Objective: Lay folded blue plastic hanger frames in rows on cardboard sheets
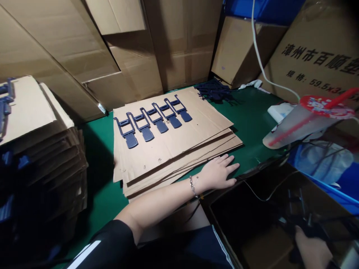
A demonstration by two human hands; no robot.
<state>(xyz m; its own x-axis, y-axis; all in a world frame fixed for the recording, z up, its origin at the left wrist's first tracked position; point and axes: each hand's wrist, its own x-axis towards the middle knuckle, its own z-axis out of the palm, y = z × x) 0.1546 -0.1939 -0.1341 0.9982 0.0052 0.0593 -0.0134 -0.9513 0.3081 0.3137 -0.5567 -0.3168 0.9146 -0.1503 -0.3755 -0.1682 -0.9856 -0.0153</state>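
Observation:
My left hand [218,172] lies flat, fingers spread, on the green table [103,194] against the near right corner of a stack of cardboard sheets [179,149]; it holds nothing. A bracelet is on its wrist. On the top sheet, several dark blue plastic clip parts [153,123] lie in a slanted row. My right hand [311,248] is low at the bottom right, inside a dark open box [252,224], next to dark plastic parts [301,213]. Shadow hides its fingers.
A tall pile of cardboard sheets [42,157] stands at the left with blue parts on it. Cardboard boxes [174,45] wall the back. More dark parts [214,91] lie at the back. A sealed plastic cup with a red straw [305,119] tilts at the right, above blue bins.

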